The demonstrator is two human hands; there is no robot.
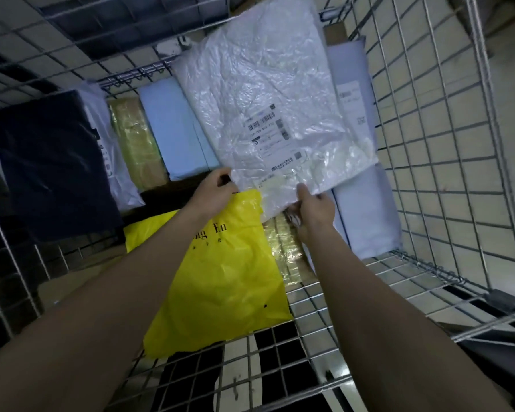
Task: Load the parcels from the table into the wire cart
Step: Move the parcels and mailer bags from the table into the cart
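Note:
I look down into the wire cart (446, 162). A large white crinkled plastic parcel (268, 93) with a printed shipping label lies tilted over the other parcels inside. My left hand (213, 193) pinches its near left edge. My right hand (314, 211) grips its near right corner, thumb on top. Below the hands lies a yellow plastic bag parcel (220, 281) with black lettering.
Inside the cart are a dark navy parcel (51, 165) at the left, a pale blue parcel (176, 129), brown taped boxes (137, 141), a small white mailer (107, 147) and grey-white mailers (366, 209) at the right. Wire walls surround everything. Tiled floor shows through the mesh.

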